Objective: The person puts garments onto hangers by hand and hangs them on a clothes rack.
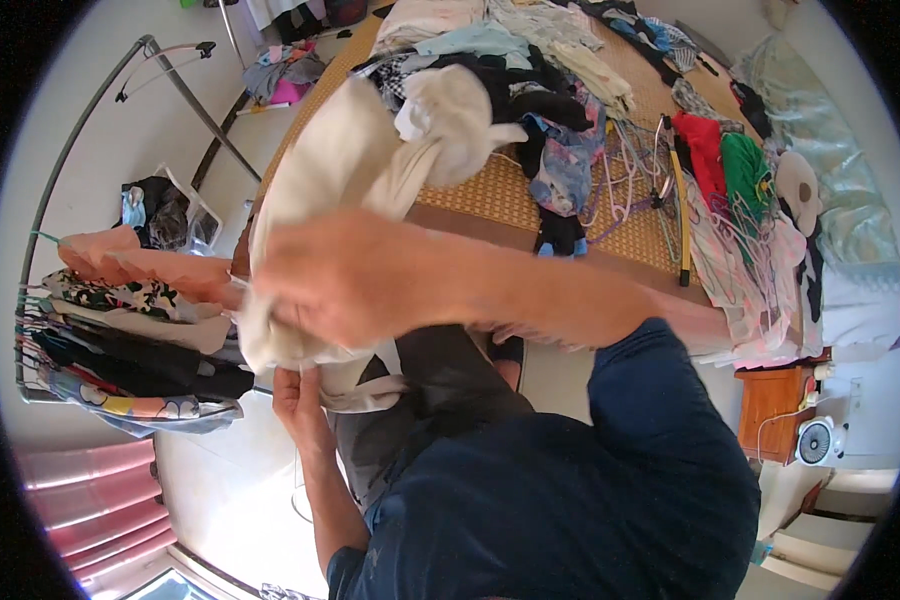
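Note:
A cream garment hangs in front of me, its far part fanned out over the edge of the woven mat and blurred by motion. My right hand reaches across from the right, closed on the garment's upper folds; its fingers are partly smeared. Below it, my left hand pinches the lower edge of the same cloth between thumb and fingers. What kind of garment it is, I cannot tell.
A bed with a woven mat carries piled clothes and tangled hangers. At left stands a metal rack full of hung clothes. A wooden cabinet and small fan are at right.

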Tool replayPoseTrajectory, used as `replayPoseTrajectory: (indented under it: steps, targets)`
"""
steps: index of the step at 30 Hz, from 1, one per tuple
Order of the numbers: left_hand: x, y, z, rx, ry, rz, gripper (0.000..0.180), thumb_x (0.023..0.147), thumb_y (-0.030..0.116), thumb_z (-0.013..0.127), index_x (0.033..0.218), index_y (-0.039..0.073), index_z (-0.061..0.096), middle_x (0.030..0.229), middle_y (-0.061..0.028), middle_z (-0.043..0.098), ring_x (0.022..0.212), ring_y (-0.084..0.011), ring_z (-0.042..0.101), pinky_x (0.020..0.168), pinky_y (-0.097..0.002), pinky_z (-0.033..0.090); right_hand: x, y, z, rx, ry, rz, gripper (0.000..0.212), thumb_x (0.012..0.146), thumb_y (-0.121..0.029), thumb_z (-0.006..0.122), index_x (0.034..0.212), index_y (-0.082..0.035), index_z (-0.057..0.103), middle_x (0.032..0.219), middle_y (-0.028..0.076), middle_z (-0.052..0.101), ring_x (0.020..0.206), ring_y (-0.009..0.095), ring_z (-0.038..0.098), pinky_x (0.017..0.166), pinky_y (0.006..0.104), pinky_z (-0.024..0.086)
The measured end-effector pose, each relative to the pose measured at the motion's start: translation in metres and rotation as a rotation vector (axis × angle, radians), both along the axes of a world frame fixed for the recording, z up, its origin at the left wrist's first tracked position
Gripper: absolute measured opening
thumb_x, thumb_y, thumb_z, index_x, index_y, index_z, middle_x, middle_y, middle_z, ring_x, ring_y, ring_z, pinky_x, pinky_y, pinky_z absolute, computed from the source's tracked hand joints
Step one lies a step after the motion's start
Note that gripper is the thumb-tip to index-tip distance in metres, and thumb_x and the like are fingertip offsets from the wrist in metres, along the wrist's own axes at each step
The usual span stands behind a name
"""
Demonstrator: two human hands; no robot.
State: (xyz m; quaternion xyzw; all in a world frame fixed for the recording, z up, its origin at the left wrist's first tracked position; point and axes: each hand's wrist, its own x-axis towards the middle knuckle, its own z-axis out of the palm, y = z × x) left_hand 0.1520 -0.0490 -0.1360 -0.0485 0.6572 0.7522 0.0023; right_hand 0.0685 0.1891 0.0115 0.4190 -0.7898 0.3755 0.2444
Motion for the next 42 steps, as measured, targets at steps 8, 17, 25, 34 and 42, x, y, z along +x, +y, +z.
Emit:
replayPoseTrajectory:
  steps: [8, 17, 25, 34, 42]
  targets:
    - [0.043, -0.034, -0.006, -0.799, 0.193, -0.172, 0.083, 0.086, -0.001, 0.077, 0.16, 0.005, 0.039, 0.145, -0.014, 0.056, 0.119, -0.025, 0.064, 0.102, -0.0372, 0.053, 0.061, -0.047, -0.109, -0.129, -0.441, -0.045, 0.018, 0.091, -0.014, 0.07, 0.107, -0.007, 0.076, 0.095, 0.01, 0.069, 0.089, 0.032, 0.07, 0.076, 0.0416, 0.057]
    - [0.044, -0.002, -0.013, -0.332, 0.102, -0.158, 0.038, 0.084, 0.003, 0.076, 0.121, -0.004, 0.07, 0.122, -0.0127, 0.072, 0.114, -0.0203, 0.067, 0.098, -0.0359, 0.053, 0.085, -0.021, -0.129, -0.248, -0.552, 0.008, 0.022, 0.089, -0.018, 0.071, 0.108, -0.007, 0.075, 0.115, 0.016, 0.071, 0.112, 0.035, 0.067, 0.099, 0.044, 0.053]
    - [0.08, -0.045, -0.012, -0.049, -0.186, -0.133, 0.044, 0.087, 0.003, 0.077, 0.13, -0.006, 0.067, 0.12, -0.0106, 0.074, 0.11, -0.0206, 0.07, 0.101, -0.0355, 0.053, -0.007, 0.073, -0.17, 0.103, -0.561, -0.97, 0.049, 0.086, -0.026, 0.077, 0.128, -0.004, 0.064, 0.125, 0.022, 0.065, 0.11, 0.045, 0.065, 0.099, 0.0521, 0.052]
    - [0.083, -0.066, -0.013, 0.502, -0.336, 0.176, 0.056, 0.107, 0.032, 0.056, 0.149, -0.004, 0.049, 0.147, -0.0187, 0.059, 0.134, -0.0308, 0.059, 0.115, -0.045, 0.045, -0.112, 0.183, -0.06, -0.685, -0.31, -0.848, 0.041, 0.099, -0.02, 0.073, 0.133, 0.001, 0.063, 0.111, 0.007, 0.073, 0.091, 0.017, 0.067, 0.08, 0.029, 0.053]
    - [0.047, -0.006, 0.022, 0.722, -0.189, -0.068, 0.06, 0.112, 0.039, 0.041, 0.158, 0.0, 0.039, 0.16, -0.018, 0.047, 0.148, -0.0352, 0.045, 0.124, -0.0506, 0.032, 0.07, 0.03, -0.095, -0.155, -0.718, -0.225, 0.05, 0.092, -0.024, 0.082, 0.131, 0.001, 0.065, 0.124, 0.01, 0.07, 0.114, 0.018, 0.067, 0.099, 0.034, 0.052]
